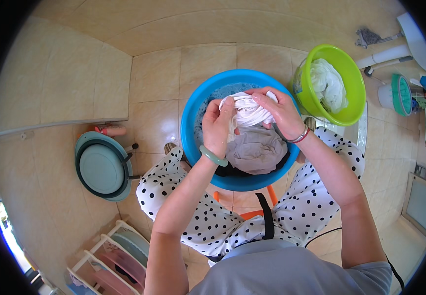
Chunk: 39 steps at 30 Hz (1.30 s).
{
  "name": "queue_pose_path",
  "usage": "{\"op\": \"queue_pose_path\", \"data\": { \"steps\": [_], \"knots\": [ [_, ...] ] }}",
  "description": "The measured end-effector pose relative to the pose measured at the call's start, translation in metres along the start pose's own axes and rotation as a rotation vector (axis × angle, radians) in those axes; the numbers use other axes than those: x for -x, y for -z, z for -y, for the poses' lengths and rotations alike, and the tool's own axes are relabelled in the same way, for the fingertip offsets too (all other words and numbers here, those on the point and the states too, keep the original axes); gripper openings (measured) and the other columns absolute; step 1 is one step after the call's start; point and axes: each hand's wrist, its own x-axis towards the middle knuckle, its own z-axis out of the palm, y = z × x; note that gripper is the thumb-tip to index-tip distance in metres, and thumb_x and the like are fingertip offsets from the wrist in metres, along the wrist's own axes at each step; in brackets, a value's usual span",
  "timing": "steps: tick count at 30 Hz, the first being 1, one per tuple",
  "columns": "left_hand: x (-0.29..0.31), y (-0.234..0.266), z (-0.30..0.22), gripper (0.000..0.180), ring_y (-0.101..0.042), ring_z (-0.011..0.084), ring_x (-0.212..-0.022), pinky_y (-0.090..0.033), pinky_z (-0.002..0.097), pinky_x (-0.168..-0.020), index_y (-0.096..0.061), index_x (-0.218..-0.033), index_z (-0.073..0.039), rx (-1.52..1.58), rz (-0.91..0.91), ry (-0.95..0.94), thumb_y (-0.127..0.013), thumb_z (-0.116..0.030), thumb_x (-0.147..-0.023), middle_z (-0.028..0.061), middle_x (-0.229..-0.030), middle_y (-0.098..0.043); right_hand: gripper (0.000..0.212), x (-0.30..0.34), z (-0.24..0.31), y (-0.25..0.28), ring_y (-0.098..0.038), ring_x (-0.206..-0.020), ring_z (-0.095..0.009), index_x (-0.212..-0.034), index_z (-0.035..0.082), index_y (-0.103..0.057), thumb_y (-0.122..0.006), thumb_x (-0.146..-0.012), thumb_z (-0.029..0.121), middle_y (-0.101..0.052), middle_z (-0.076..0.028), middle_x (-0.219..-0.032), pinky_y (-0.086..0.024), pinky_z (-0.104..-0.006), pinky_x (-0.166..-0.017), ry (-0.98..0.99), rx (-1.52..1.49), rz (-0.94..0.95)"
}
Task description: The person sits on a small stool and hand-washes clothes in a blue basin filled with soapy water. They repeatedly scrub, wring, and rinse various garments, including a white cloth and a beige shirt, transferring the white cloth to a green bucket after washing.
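Note:
Both hands grip a bunched white cloth (250, 110) above a blue basin (187, 135). My left hand (218, 125), with a pale green bangle at its wrist, is closed on the cloth's left end. On the other side my right hand (283, 114) has its fingers wrapped around the right end. Inside the basin, sudsy water (232, 90) shows at the far side. A wet grey garment (257, 150) lies heaped below the cloth, and dark fabric (232, 170) shows at the basin's near edge. What kind of garment the white cloth is, I cannot tell.
A lime green bucket (355, 93) with white fabric (328, 86) stands at the far right. To the left, folding basins (102, 167) lean against the tiled wall. A rack (110, 241) holds more basins at lower left. A small bin (395, 96) sits at the right.

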Motion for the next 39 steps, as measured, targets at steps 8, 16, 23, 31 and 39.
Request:
{"op": "queue_pose_path", "data": {
  "steps": [8,16,23,31,39],
  "knots": [
    [-0.017,0.003,0.007,0.036,-0.053,0.0065,-0.056,-0.037,0.0215,-0.043,-0.056,-0.076,-0.011,0.185,-0.009,0.31,-0.051,-0.043,-0.092,0.0001,-0.067,-0.057,0.011,0.0,-0.014,-0.023,-0.056,-0.061,-0.011,-0.084,0.009,-0.057,-0.067,-0.081,0.012,-0.056,0.0,-0.078,-0.045,-0.0238,-0.05,0.722,0.624,-0.132],
    [0.003,-0.04,0.033,0.026,-0.05,0.011,-0.062,-0.038,0.0267,-0.051,-0.057,-0.099,-0.013,0.21,-0.171,0.445,-0.041,-0.034,-0.096,-0.0019,-0.077,-0.054,0.024,-0.031,-0.045,-0.019,-0.055,-0.056,-0.032,-0.065,0.007,-0.054,-0.059,-0.085,0.02,-0.056,-0.014,-0.063,-0.043,-0.0412,-0.048,0.588,0.955,-0.32],
    [-0.042,0.026,0.077,0.034,-0.053,0.0156,-0.062,-0.044,0.0351,-0.054,-0.055,-0.076,-0.01,0.194,-0.021,0.322,-0.045,-0.038,-0.094,0.0028,-0.071,-0.053,0.014,0.016,-0.048,-0.068,-0.06,-0.06,-0.032,-0.083,0.003,-0.058,-0.059,-0.084,0.017,-0.059,-0.017,-0.067,-0.048,-0.0392,-0.052,0.814,0.962,-0.13],
    [-0.008,-0.031,0.051,0.025,-0.056,0.0118,-0.067,-0.04,0.0304,-0.05,-0.06,-0.092,-0.015,0.042,-0.131,0.481,-0.045,-0.035,-0.092,-0.0009,-0.078,-0.059,0.025,-0.036,-0.071,-0.009,-0.058,-0.058,-0.035,-0.068,0.004,-0.053,-0.054,-0.088,0.02,-0.059,-0.017,-0.064,-0.047,-0.0437,-0.051,0.605,1.077,-0.405],
    [-0.025,-0.014,0.095,0.029,-0.056,0.014,-0.069,-0.04,0.0317,-0.051,-0.058,-0.087,-0.014,-0.021,-0.129,0.351,-0.045,-0.039,-0.093,0.0016,-0.078,-0.059,0.023,-0.023,-0.07,-0.019,-0.058,-0.061,-0.037,-0.075,0.004,-0.055,-0.054,-0.088,0.023,-0.061,-0.018,-0.071,-0.046,-0.0457,-0.053,0.58,1.03,-0.269]
  ]
}}
